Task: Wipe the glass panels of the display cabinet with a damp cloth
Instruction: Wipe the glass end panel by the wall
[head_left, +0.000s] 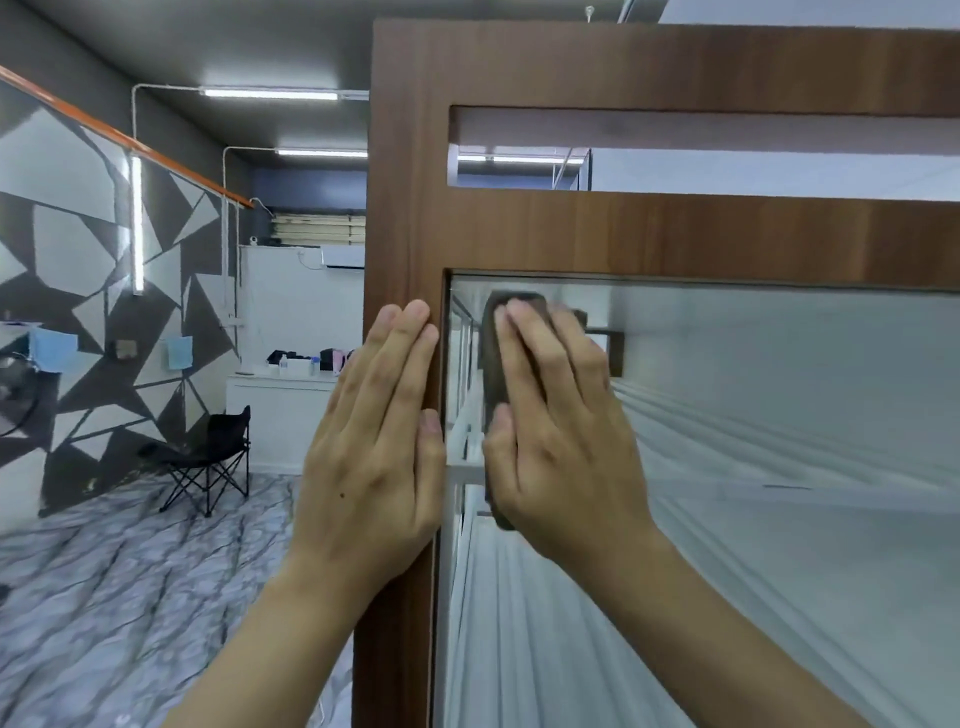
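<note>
Glass panel (779, 441) corner; marbled floor (130, 597) beyond.
My right fingers (524, 358) press cloth (491, 374) flat; left fingers (395, 358) lie straight on frame (405, 218).

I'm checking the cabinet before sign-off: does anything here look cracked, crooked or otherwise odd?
Nothing stands out. The glass panel shows no crack, the wooden frame looks intact, the dark cloth lies flat under the right hand near the panel's upper left corner, and the left hand rests on the frame.
</note>
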